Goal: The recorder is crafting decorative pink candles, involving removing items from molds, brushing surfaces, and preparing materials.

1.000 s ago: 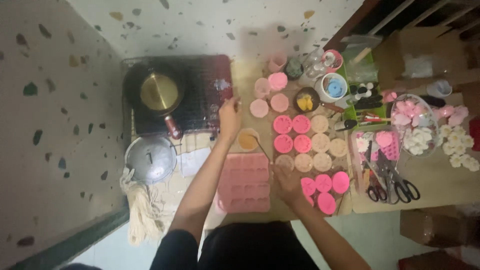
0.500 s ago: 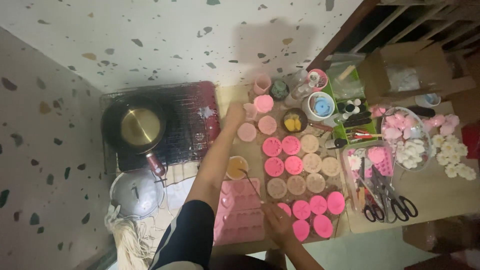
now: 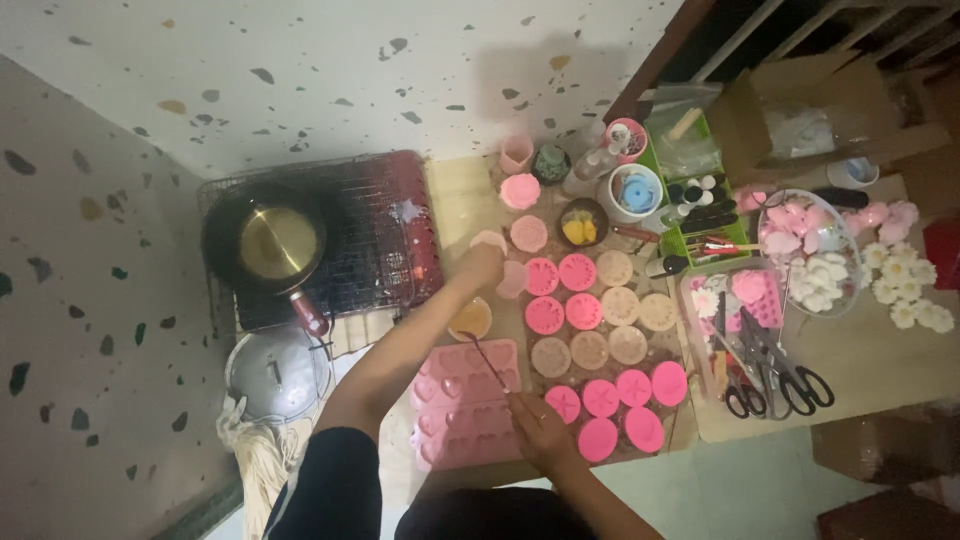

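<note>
Pink mold [image 3: 512,280] in left hand [image 3: 482,266], stick [image 3: 488,362] in right hand [image 3: 540,432]

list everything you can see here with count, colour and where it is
pan: one, dark with a golden inside, on the wire rack at left
wire rack: one, dark red, left of the moulds
lid: one, silver, below the pan
small bowl: one, amber liquid inside, above the tray
heart mould tray: one, pink, bottom centre
round moulds: many, pink and tan, centre of the table
scissors: more than one pair, black handles, right
flower pieces: many, white and pink, far right
left hand: at a pale pink round mould
right hand: holds a thin stick over the tray
</note>
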